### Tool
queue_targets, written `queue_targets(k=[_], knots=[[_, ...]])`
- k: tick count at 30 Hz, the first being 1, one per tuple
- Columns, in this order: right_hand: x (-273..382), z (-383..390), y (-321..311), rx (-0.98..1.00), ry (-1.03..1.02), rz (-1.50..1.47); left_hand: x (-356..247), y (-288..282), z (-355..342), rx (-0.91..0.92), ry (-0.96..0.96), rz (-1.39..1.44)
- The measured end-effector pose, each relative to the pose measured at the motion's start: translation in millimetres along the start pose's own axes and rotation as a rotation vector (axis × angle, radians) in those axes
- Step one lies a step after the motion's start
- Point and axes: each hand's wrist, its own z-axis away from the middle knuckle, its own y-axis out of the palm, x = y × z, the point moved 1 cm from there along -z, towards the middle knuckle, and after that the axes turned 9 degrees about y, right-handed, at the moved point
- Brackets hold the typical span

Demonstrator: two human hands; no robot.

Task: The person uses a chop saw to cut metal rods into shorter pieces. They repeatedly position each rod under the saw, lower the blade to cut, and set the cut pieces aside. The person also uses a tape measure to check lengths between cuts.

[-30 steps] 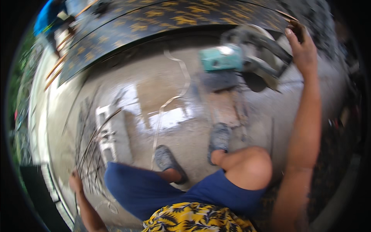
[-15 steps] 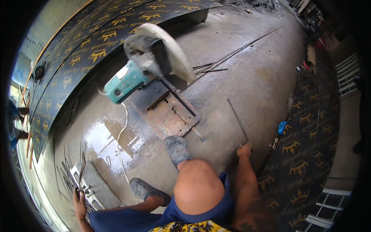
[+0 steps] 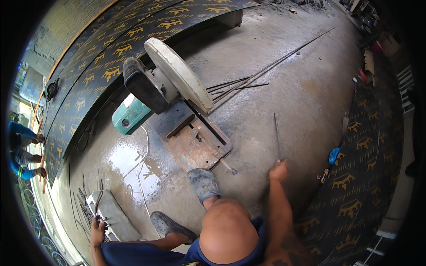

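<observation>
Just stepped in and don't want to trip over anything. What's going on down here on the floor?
A person crouches on the concrete floor beside a chop saw with its blade raised. The right hand touches the near end of a thin steel rod lying on the floor. The left hand grips bent wire pieces by a grey block. More long rods lie behind the saw.

Chop saw [image 3: 171, 88]: on the concrete floor, blade guard raised, teal motor housing, rusty base plate.
Long rods [image 3: 270, 68]: lying on the floor beyond the saw, running toward the far wall.
Patterned sheets [image 3: 102, 53]: dark with yellow crown marks, left and right.
Blue scrap [image 3: 333, 155]: at the right sheet's edge.
Another person [image 3: 20, 150]: in blue, crouched at far left.
</observation>
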Motion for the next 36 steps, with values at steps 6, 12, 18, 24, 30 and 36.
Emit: queue_targets(k=[6, 12, 18, 24, 30, 36], knots=[[97.2, 46.6, 16.0, 0.292, -0.284, -0.116, -17.1, 2.5, 1.5, -0.032, 0.021, -0.053], [166.6, 67.8, 7.7, 0.326, -0.292, -0.116, -6.0, 0.1, 8.6, -0.065, 0.017, -0.052], [77.8, 49.0, 11.5, 0.222, -0.312, -0.061, 8.6, -8.8, 1.8, -0.199, 0.027, 0.027], [-22.9, 33.4, 5.1, 0.205, -0.228, 0.032, 0.1, -8.9, -16.9, -0.211, 0.016, -0.138], [52.0, 17.9, 25.2, -0.094, -0.556, 0.022, -24.6, 2.4, -6.6, -0.087, -0.019, -0.020], [235.4, 8.1, 117.6, 0.800, 0.088, -0.777, -27.6, -3.3, 1.3, -0.045, 0.012, -0.106]])
